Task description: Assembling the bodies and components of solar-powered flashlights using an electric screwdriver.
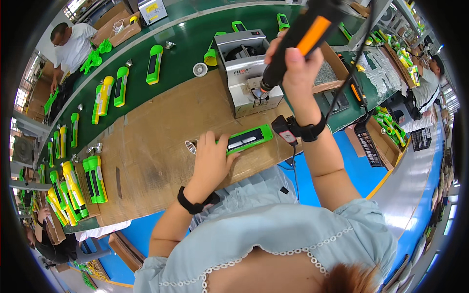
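My right hand (302,73) is wrapped round a black electric screwdriver (312,36) with an orange stripe. Its tip points down at the front of a grey metal screw feeder (234,88); whether a screw sits on the tip is too small to tell. On the cardboard sheet, my left hand (210,163) grips one end of a green flashlight (251,138) with a dark panel, lying flat. A shiny reflector cup (191,146) shows beside the left fingers; the hand hides how it meets the flashlight.
Several green and yellow flashlights (153,64) stand along the green conveyor (185,41). More are grouped on the left (95,179). A white round part (200,70) lies behind the cardboard (161,122). The screwdriver's black cable (352,68) hangs at right. Co-workers (73,39) sit nearby.
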`<state>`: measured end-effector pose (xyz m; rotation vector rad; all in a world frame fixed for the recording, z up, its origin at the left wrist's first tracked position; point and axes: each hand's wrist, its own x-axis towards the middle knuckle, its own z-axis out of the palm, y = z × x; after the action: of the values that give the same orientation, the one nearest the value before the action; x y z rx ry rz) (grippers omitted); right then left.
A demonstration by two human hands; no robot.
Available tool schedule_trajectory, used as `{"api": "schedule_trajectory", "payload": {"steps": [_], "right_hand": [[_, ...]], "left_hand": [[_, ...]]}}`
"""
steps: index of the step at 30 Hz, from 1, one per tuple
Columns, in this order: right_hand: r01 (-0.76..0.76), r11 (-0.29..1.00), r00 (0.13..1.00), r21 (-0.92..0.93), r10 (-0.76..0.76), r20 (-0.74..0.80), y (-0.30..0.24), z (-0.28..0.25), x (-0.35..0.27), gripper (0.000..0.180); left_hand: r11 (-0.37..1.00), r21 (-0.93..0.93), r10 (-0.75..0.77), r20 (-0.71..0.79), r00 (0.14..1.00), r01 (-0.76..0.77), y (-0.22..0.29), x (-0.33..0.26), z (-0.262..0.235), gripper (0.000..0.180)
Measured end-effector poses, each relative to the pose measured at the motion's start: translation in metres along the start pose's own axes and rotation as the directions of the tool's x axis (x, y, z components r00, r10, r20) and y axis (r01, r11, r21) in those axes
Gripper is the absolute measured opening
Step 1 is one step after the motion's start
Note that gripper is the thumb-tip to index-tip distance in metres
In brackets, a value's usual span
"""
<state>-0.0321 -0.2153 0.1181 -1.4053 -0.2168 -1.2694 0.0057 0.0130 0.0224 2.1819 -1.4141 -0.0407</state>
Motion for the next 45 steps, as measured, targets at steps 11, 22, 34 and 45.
{"api": "schedule_trajectory", "payload": {"steps": [11,22,34,45], "right_hand": [[-0.208,0.973,0.976,-0.098,0.212,0.04,-0.015,0.0,-0.02,0.055],[-0.268,0.958,0.963,-0.097,0.271,0.009,-0.034,-0.008,-0.054,0.074],[-0.352,0.934,0.935,-0.063,0.354,0.027,-0.012,-0.012,-0.067,0.055],[-0.437,0.898,0.894,0.057,0.426,0.14,-0.002,-0.016,-0.071,0.042]], "left_hand": [[1.0,0.001,0.0,-0.068,0.998,0.0,0.004,-0.013,0.007,0.048],[0.998,0.051,-0.017,-0.107,0.994,0.023,0.007,-0.016,0.013,0.05],[1.0,-0.006,-0.025,-0.052,0.998,0.024,0.003,-0.009,0.006,0.049],[0.999,-0.048,-0.016,-0.058,0.998,0.013,-0.001,-0.003,0.001,0.047]]}}
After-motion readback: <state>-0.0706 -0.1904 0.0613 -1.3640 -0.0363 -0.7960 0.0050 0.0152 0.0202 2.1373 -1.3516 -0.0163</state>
